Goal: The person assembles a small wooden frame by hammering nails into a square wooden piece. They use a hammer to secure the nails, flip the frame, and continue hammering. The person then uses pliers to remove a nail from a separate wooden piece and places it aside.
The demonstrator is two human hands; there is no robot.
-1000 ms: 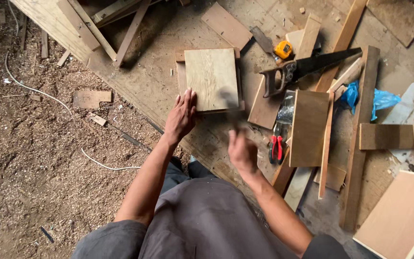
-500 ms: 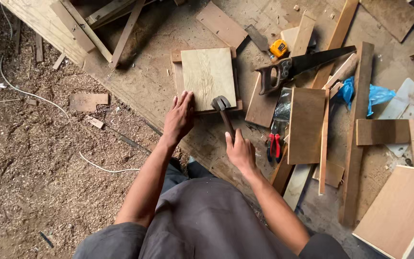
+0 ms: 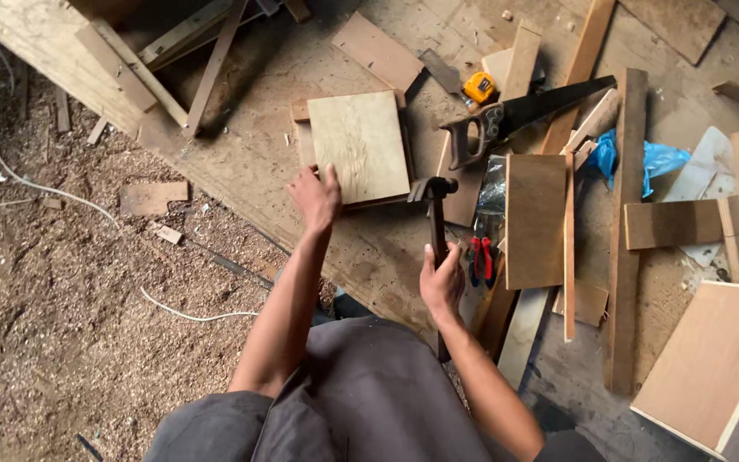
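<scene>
The hammer (image 3: 434, 218) lies at the centre of the frame, its dark head at the lower right corner of the square board (image 3: 359, 145), its handle running down toward the person. The right hand (image 3: 442, 282) is wrapped around the handle, fingers closed on it. The left hand (image 3: 316, 197) rests on the lower left edge of the board, fingers loosely spread and pressing on it, not pinching anything. The board lies flat on a larger wooden sheet (image 3: 250, 162), upper centre. Right of the hammer head, a handsaw (image 3: 515, 115) lies aslant, with a yellow tape measure (image 3: 478, 87) just above its handle. Red pliers (image 3: 481, 261) lie just right of the right hand. A dark plank (image 3: 535, 218) and long slats (image 3: 626, 231) lie further right. A blue bag (image 3: 656, 158) lies at the right. Sawdust (image 3: 62, 325) covers the left of the frame, crossed by a white cable (image 3: 190, 315).
</scene>
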